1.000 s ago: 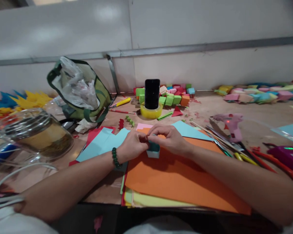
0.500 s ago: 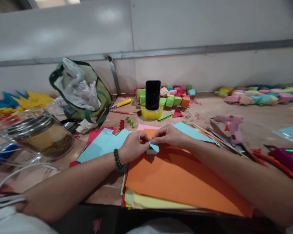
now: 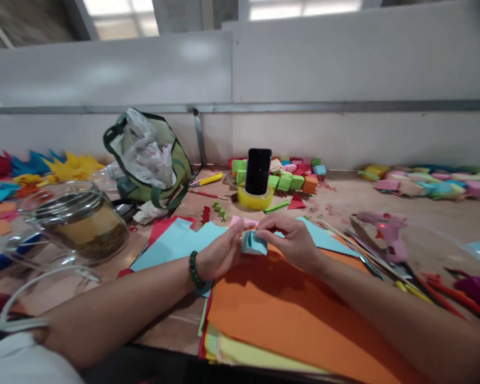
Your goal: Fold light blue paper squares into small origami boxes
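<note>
A small folded light blue paper piece (image 3: 254,243) is between my hands, above a large orange sheet (image 3: 272,304). My left hand (image 3: 221,253), with a green bead bracelet on the wrist, lies along the left side of the piece, its fingers extended. At the right side, my right hand (image 3: 290,239) pinches the piece between thumb and fingers. Light blue sheets (image 3: 172,242) lie to the left, and another blue sheet (image 3: 328,239) extends behind my right hand.
A phone (image 3: 258,172) stands in a yellow tape roll (image 3: 256,198). At the left are a glass teapot (image 3: 82,221) and a green bag (image 3: 176,165). A pink glue gun (image 3: 388,232), sticks and tools lie at the right. Folded paper blocks (image 3: 290,181) sit behind the phone.
The view has tilted up. My left hand's fingers have straightened from a pinch. The blue piece now shows a raised, box-like shape with an opening.
</note>
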`<state>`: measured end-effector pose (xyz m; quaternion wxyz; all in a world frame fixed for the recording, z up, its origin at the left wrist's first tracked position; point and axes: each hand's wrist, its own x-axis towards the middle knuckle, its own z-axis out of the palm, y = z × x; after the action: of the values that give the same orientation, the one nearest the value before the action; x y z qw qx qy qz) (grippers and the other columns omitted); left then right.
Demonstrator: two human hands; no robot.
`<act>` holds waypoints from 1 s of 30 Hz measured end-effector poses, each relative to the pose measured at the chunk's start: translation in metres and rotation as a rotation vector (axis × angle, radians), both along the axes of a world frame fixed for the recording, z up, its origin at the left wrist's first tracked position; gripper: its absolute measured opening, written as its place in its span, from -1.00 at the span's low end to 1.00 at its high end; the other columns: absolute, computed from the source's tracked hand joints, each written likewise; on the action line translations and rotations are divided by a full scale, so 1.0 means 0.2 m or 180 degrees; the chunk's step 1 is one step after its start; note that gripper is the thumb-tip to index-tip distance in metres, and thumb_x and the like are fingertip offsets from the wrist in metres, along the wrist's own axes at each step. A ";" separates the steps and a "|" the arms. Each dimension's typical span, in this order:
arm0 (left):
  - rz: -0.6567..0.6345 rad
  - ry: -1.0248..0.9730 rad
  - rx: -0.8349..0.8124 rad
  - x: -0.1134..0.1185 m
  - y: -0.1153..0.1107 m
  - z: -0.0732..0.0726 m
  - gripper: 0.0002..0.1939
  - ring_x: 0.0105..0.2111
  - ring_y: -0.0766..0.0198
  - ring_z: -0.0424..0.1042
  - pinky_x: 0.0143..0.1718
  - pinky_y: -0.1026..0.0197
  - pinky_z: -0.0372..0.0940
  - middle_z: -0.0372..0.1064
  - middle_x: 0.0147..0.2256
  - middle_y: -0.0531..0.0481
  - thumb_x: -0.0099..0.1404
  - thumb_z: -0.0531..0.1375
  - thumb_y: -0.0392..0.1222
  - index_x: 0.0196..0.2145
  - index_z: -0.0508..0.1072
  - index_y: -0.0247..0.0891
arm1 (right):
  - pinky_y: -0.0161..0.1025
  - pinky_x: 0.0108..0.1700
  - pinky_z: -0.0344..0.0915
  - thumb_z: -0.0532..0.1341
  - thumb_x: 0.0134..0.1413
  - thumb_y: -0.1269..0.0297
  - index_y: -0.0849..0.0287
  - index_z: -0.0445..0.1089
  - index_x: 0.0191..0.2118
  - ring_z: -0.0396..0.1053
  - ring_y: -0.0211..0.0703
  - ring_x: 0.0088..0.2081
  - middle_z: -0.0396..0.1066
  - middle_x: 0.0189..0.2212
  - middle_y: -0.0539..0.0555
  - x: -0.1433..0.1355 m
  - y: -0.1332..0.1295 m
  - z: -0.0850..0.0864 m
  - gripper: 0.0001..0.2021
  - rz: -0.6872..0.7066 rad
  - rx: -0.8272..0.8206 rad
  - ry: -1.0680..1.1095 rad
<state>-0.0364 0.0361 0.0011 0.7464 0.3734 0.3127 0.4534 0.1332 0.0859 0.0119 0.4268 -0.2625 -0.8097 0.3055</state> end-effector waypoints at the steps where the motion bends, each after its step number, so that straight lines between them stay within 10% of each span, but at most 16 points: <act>1: -0.0192 -0.0082 0.0027 0.00 -0.01 0.00 -0.56 -0.37 0.29 0.39 -0.28 0.23 0.29 0.34 -0.32 -0.03 0.19 0.18 0.14 -0.13 0.32 -0.26 | -0.25 -0.30 0.32 0.25 0.06 0.27 0.17 0.43 -0.48 0.40 -0.20 -0.39 0.47 -0.46 0.05 0.00 -0.01 0.00 -0.85 -0.0059 0.0151 0.0051; 17: -0.0392 0.0456 0.1258 0.05 -0.05 -0.01 -0.61 -0.29 0.35 0.18 -0.25 0.31 0.15 0.18 -0.28 0.04 0.13 0.32 -0.13 -0.14 0.29 -0.28 | -0.24 -0.34 0.19 0.12 0.04 0.50 0.24 0.43 -0.33 0.26 -0.14 -0.37 0.42 -0.46 0.11 0.03 -0.05 0.04 -0.85 -0.0273 0.2373 -0.1379; 23: -0.0344 0.0526 0.1051 0.05 -0.04 -0.02 -0.56 -0.29 0.35 0.22 -0.23 0.31 0.17 0.23 -0.30 0.05 0.01 0.36 -0.29 -0.17 0.29 -0.28 | -0.25 -0.36 0.12 0.09 0.09 0.47 0.24 0.45 -0.35 0.27 -0.16 -0.40 0.42 -0.48 0.10 0.03 -0.05 0.02 -0.82 -0.0445 0.2215 -0.1801; 30: -0.0324 0.0960 0.0748 0.05 -0.05 -0.01 -0.43 -0.38 0.37 0.29 -0.28 0.30 0.22 0.28 -0.37 0.07 -0.03 0.25 -0.41 -0.02 0.25 -0.32 | -0.32 -0.40 0.08 0.18 -0.17 0.47 0.12 0.49 -0.38 0.33 -0.22 -0.41 0.49 -0.43 0.01 0.01 -0.06 0.05 -0.80 -0.0556 0.0838 -0.2225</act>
<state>-0.0262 0.0267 -0.0005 0.6643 0.5370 0.3467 0.3874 0.1346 0.0741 0.0215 0.1795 -0.3618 -0.9133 0.0534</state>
